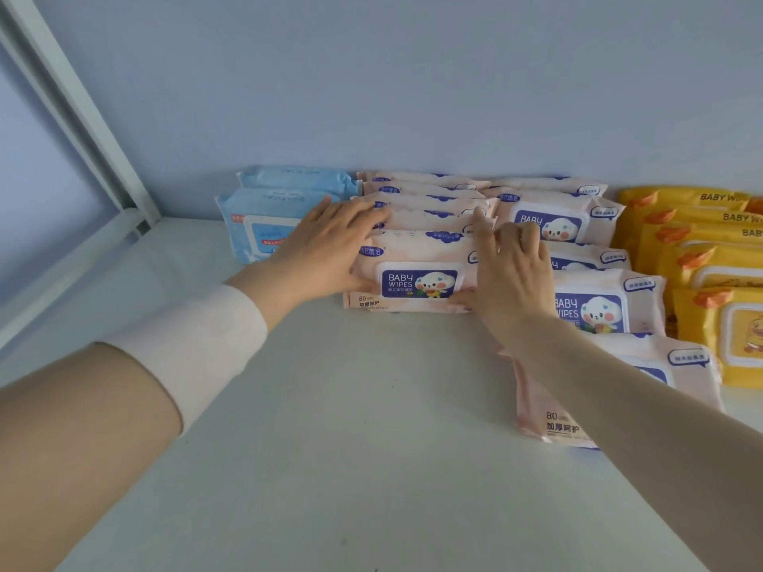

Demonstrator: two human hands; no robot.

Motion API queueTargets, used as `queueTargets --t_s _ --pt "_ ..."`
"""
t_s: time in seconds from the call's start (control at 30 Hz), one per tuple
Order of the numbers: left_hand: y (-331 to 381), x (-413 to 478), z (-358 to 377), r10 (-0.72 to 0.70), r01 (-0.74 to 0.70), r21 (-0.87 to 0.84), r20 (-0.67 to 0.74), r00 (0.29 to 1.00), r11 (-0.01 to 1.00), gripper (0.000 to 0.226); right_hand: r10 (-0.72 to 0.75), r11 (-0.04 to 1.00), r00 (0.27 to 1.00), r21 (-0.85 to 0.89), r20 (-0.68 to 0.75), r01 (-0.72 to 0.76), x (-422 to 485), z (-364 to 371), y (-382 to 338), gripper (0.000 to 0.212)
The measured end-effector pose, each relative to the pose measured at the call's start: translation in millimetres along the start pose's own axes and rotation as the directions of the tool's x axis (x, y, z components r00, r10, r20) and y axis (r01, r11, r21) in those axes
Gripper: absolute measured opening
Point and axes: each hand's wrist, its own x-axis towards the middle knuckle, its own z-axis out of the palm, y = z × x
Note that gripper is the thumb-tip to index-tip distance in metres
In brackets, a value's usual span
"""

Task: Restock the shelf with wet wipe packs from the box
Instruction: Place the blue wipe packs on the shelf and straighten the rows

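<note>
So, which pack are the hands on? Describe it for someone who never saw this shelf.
On the white shelf, two rows of pink packs sit between blue packs and yellow packs. It is the front pack of the row beside the blue ones. Only it has the left hand and right hand at its ends.

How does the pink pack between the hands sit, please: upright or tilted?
Tilted: the pink pack leans back against the row behind it.

Head view — close, looking down onto shelf [371, 468].
</note>
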Motion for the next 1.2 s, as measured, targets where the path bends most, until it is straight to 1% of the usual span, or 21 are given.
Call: queueTargets --t_s 0.07,0.13,0.2,0.3,0.4,0.47,0.5,0.57,0.6,0.63,0.7,0.83,1.0,1.1,1.2 --pt "-4 6 -5 -0.017 0.019 -0.015 0.076 0.997 1.000 0.104 0.016 1.000 1.000 0.005 0.008 -0.016 1 0 3 0.111" --pt "-6 13 -6 -0.029 0.031 -0.018 0.111 0.993 0.999 0.104 0.064 0.997 0.998 0.032 0.026 -0.064 3 2 3 0.118" --pt "-7 16 -6 -0.029 0.030 -0.012 0.116 0.993 0.999 0.103 0.116 0.987 0.992 0.103 0.055 -0.122 6 6 1 0.121" --pt "-9 18 -6 -0.014 0.015 -0.006 0.148 0.989 1.000 0.105 0.193 0.941 0.977 0.265 0.084 -0.209 11 10 1 0.123" --pt "-9 18 -11 -0.028 0.039 -0.053 0.200 0.979 0.998 0.111 0.237 0.906 0.964 0.330 0.122 -0.264 10 8 3 0.128" --pt "-9 19 -15 -0.039 0.060 -0.087 0.225 0.974 0.994 0.111 0.254 0.903 0.951 0.310 0.174 -0.298 8 3 6 0.122" --pt "-9 20 -17 -0.038 0.059 -0.087 0.234 0.972 0.994 0.110 0.262 0.910 0.946 0.277 0.192 -0.308 7 1 8 0.111" --pt "-9 24 -21 -0.040 0.064 -0.087 0.250 0.968 0.994 0.106 0.257 0.934 0.947 0.204 0.190 -0.295 5 0 10 0.082" --pt "-9 27 -21 -0.045 0.071 -0.092 0.255 0.966 0.993 0.104 0.250 0.943 0.949 0.175 0.192 -0.284 5 0 10 0.073" --pt "-10 29 -21 -0.047 0.075 -0.098 0.258 0.965 0.992 0.102 0.246 0.948 0.949 0.154 0.196 -0.278 5 2 9 0.068" --pt "-11 33 -18 -0.044 0.072 -0.103 0.258 0.965 0.992 0.099 0.251 0.952 0.950 0.131 0.185 -0.277 7 7 7 0.068" --pt "-8 35 -16 -0.046 0.074 -0.104 0.247 0.968 0.992 0.095 0.260 0.958 0.955 0.088 0.144 -0.274 9 14 4 0.074" --pt "-7 33 -15 -0.035 0.064 -0.108 0.255 0.966 0.992 0.092 0.239 0.966 0.952 0.052 0.192 -0.253 8 7 4 0.077" --pt "-8 34 -10 -0.035 0.066 -0.107 0.270 0.962 0.992 0.094 0.256 0.962 0.942 0.040 0.219 -0.270 10 10 1 0.080" --pt "-4 34 -13 -0.047 0.067 -0.059 0.291 0.956 0.996 0.092 0.261 0.957 0.927 0.054 0.270 -0.286 14 4 -1 0.085"
